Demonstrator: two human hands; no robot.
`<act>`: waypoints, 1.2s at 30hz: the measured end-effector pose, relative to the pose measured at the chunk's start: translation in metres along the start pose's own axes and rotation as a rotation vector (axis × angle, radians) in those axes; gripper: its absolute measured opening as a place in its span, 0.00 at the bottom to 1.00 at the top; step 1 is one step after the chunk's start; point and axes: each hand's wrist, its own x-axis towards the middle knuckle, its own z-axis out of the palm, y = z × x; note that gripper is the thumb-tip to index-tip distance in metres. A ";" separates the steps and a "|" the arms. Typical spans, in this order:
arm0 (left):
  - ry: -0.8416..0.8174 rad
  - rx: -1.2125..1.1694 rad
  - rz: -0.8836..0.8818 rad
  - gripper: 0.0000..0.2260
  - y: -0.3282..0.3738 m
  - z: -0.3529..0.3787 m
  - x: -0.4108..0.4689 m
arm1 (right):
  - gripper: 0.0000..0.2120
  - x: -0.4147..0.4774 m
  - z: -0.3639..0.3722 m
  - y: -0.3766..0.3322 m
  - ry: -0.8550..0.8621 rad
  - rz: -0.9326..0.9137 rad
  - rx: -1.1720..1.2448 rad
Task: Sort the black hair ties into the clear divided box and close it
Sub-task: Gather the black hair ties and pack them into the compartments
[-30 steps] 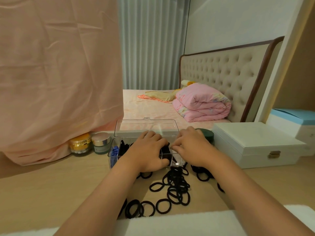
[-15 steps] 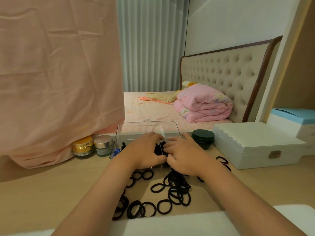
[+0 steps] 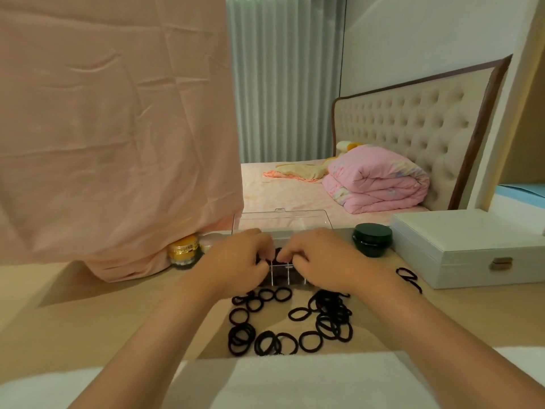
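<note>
Pinching black hair ties (image 3: 277, 254), left hand (image 3: 236, 262) and right hand (image 3: 323, 261) meet over clear box (image 3: 287, 278).

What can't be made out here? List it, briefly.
Head view only:
- Clear divided box: most compartments hidden under the left hand and right hand; fill unknown.
- Fingers: curled into the box; whether they pinch anything is unclear.
- Pale-lidded jar: mostly behind the left hand, blurred.

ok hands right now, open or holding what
Left hand: pinching black hair ties over the clear divided box.
Right hand: pinching the same ties.
</note>
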 end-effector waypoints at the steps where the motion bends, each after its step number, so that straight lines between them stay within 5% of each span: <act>1: -0.033 0.022 -0.016 0.07 -0.004 -0.003 -0.010 | 0.18 -0.001 0.005 -0.008 -0.049 -0.015 -0.010; 6: -0.170 0.095 -0.087 0.13 -0.027 0.004 -0.049 | 0.19 0.003 0.042 -0.018 -0.241 -0.022 -0.261; 12: -0.197 0.112 -0.088 0.18 -0.036 0.023 -0.064 | 0.15 -0.002 0.061 -0.018 -0.239 -0.077 -0.428; 17: -0.233 0.125 -0.131 0.16 -0.039 0.027 -0.052 | 0.11 -0.003 0.054 -0.018 -0.202 -0.068 -0.337; 24: -0.235 0.067 -0.165 0.10 -0.042 0.025 -0.053 | 0.07 -0.002 0.023 -0.015 -0.041 0.133 0.167; 31: -0.253 -0.447 -0.267 0.04 -0.047 0.005 -0.051 | 0.11 -0.003 0.028 -0.012 -0.234 0.187 -0.137; 36: -0.452 -0.486 -0.273 0.05 -0.046 -0.002 -0.052 | 0.12 0.008 0.043 -0.008 -0.383 0.203 -0.352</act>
